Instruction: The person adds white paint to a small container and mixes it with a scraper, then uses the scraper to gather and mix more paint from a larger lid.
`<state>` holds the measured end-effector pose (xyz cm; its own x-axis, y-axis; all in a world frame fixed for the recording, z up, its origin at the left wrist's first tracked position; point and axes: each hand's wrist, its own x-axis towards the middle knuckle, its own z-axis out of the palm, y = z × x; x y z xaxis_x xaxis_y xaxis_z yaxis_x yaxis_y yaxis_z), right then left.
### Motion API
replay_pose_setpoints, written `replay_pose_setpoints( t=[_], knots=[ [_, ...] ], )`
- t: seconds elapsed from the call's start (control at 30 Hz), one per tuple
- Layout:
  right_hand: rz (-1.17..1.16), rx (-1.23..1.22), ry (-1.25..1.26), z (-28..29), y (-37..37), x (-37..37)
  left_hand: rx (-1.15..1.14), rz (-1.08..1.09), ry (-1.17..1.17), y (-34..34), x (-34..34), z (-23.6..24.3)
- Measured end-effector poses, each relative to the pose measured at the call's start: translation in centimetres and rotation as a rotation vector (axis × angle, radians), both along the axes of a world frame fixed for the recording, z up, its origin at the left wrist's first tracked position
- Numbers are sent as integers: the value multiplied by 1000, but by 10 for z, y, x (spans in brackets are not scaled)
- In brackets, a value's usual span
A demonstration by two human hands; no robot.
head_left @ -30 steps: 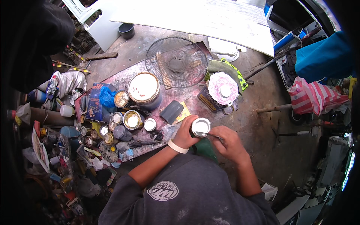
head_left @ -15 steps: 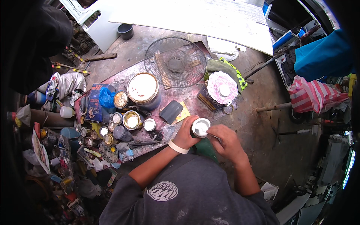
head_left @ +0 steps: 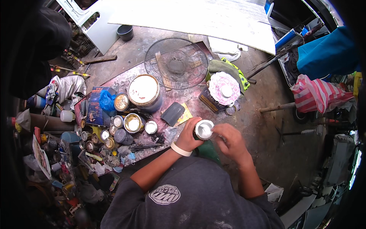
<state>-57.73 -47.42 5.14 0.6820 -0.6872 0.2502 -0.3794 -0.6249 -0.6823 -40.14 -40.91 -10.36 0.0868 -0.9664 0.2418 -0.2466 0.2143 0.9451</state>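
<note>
Hands, two of them, work at the near side of the scene, in front of one dark grey shirt (head_left: 183, 198) that fills the middle foreground. The left hand (head_left: 187, 138), with one pale wristband (head_left: 180, 149) below it, is curled around the side of one open can (head_left: 205, 129), gripping it just beyond the shirt. White material coats the inside of this can. The right hand (head_left: 231, 141) is at the can's right rim, thumb and forefinger drawn narrow; I cannot tell whether they pinch something thin. A little farther and to the left, on one stained tabletop (head_left: 176, 98), stand one small can with a white top (head_left: 151, 127), one wider can with a yellowish rim (head_left: 133, 123) and one grey-topped can (head_left: 122, 135); more tins crowd left of these, too jumbled to count. One dark grey pad (head_left: 172, 113) lies partly over one yellow sheet (head_left: 185, 115), near the left hand. Beyond are one large pail (head_left: 144, 90) on the left and one pink-and-white cover (head_left: 224, 86) atop one dark box (head_left: 210, 100) on the right. Farther still come one round wire fan guard (head_left: 176, 65), one black bucket (head_left: 125, 33) at far left and one broad white panel (head_left: 198, 21).
</note>
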Motion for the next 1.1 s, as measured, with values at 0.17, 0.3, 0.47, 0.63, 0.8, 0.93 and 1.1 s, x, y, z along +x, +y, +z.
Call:
replay_pose_setpoints(
  t=[0.17, 0.3, 0.47, 0.63, 0.8, 0.93, 1.1],
  knots=[
    [-12, 23, 60, 4, -5, -7, -17, 9, -12, 1, 1, -2],
    [38, -13, 24, 3, -1, 0, 1, 8, -16, -2, 1, -5],
    [1, 33, 1, 3, -8, -6, 3, 2, -17, -3, 2, 0],
    [67, 13, 9, 5, -1, 2, -6, 9, 5, -9, 1, 2],
    [-53, 33, -11, 6, -10, -5, -21, -5, -28, -8, 1, 3],
    [38, 34, -9, 4, -4, -5, -4, -4, -13, -9, -1, 0],
    [-64, 28, -6, 5, -9, -5, -51, -3, -38, -9, -2, 0]
  ],
)
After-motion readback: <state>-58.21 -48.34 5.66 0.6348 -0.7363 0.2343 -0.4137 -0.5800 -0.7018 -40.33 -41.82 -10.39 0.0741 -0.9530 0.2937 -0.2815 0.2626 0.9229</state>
